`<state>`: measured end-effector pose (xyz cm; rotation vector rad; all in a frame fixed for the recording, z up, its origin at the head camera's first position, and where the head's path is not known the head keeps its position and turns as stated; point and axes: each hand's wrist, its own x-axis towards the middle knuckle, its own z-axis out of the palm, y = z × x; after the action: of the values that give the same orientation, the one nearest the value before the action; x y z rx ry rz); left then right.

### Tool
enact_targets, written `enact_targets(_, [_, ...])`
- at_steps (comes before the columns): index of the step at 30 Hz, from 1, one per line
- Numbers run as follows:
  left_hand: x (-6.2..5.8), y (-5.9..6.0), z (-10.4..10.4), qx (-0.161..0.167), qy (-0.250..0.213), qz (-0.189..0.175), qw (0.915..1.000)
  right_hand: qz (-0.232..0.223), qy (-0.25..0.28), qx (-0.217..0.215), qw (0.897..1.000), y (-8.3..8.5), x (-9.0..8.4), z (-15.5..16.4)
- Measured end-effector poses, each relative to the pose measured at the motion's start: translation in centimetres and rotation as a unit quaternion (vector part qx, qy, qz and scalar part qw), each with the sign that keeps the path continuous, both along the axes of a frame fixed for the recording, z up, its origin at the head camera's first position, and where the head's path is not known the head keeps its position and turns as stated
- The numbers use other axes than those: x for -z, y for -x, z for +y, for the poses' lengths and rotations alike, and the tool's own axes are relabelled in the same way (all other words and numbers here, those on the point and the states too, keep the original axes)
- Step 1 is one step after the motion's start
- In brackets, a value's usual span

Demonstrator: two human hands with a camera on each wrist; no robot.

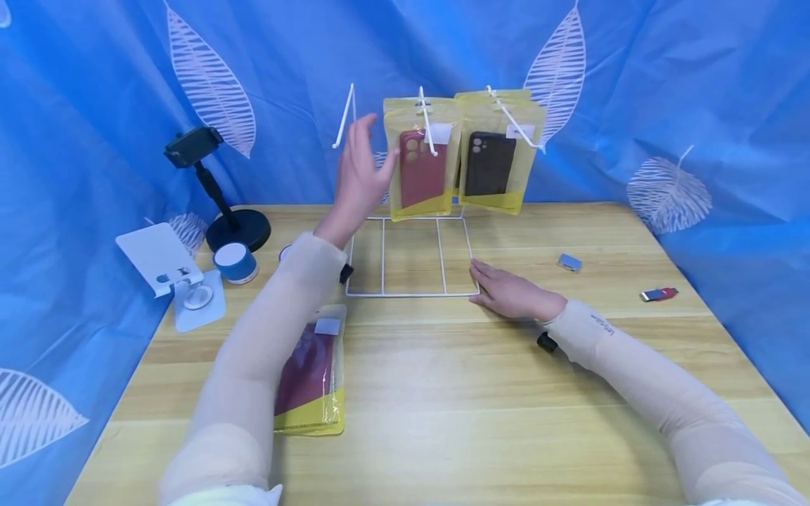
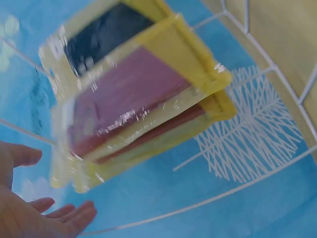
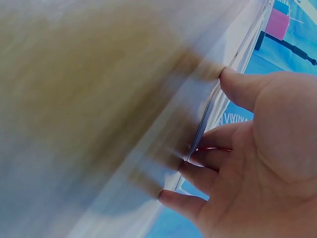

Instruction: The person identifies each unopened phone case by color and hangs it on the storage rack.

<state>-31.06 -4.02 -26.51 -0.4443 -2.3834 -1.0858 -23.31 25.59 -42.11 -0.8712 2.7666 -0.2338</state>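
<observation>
My left hand (image 1: 359, 174) is raised with fingers extended, beside the left hook (image 1: 344, 119) of a white wire display rack (image 1: 411, 295); it holds nothing. Just to its right, a yellow-edged clear pouch with a dark red phone case (image 1: 422, 176) hangs on the middle hook, and the left wrist view shows another pouch behind it. Pouches with a black phone case (image 1: 490, 165) hang on the right hook. My right hand (image 1: 511, 292) rests low at the front right corner of the rack's base, its fairly straight fingertips touching the wire (image 3: 200, 131) and table.
Another pouch with a dark red case (image 1: 310, 386) lies on the table, partly under the left forearm. A phone stand (image 1: 234, 225), a white folding stand (image 1: 199, 302) and a blue-white round tub (image 1: 235, 263) stand left. Two small items, one blue-grey (image 1: 569, 262), one red (image 1: 659, 294), lie right.
</observation>
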Motion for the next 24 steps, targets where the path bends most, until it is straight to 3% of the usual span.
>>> enact_targets(5, [1.4,-4.5,-1.9,0.035,0.099,-0.034,0.9939,-0.005,0.004,0.001,1.0,0.0,-0.3,0.1])
enact_targets(8, [2.1,-6.8,-3.6,0.052,0.179,-0.076,0.9795,-0.003,0.004,0.0,1.0,0.1,-0.3,0.2])
enact_targets(11, [3.0,-8.8,-5.5,0.064,0.276,-0.136,0.9491,0.0,0.003,-0.001,1.0,0.1,-0.2,0.3])
enact_targets(14, [4.2,-10.5,-7.5,0.069,0.366,-0.209,0.9044,-0.001,0.002,-0.001,1.0,0.0,-0.2,0.3])
enact_targets(17, [5.6,-11.8,-9.3,0.068,0.418,-0.266,0.8659,-0.007,0.005,0.003,1.0,-0.1,-0.3,0.3])
enact_targets(21, [7.5,-12.6,-11.4,0.052,0.45,-0.305,0.8376,-0.013,0.007,0.008,1.0,-0.2,-0.4,0.3])
enact_targets(24, [8.8,-12.7,-12.7,0.04,0.464,-0.31,0.829,-0.011,0.006,0.007,1.0,-0.2,-0.3,0.3])
